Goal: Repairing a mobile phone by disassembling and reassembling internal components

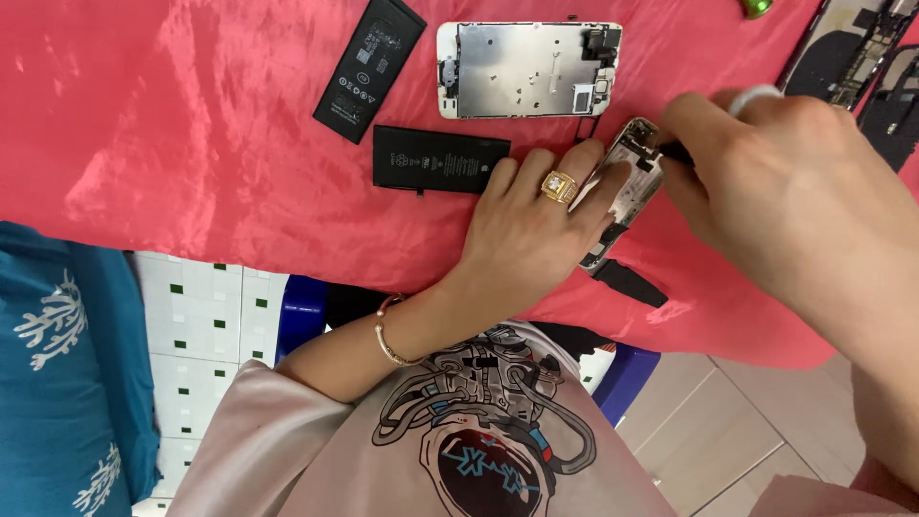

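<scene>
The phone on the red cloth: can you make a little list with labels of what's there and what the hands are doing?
surface: red cloth
left hand: wears a gold ring, presses down on the opened phone body
right hand: holds a dark tool tip against the phone body's top end
screen panel: lies face down, metal back showing
batteries: two black ones, upper battery tilted, lower battery lying flat beside the left hand
wrist: thin bracelet

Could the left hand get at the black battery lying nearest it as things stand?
Probably yes. The left hand rests on the opened phone body, and the near battery lies flat on the red cloth right beside its fingertips, with nothing between them.
</scene>
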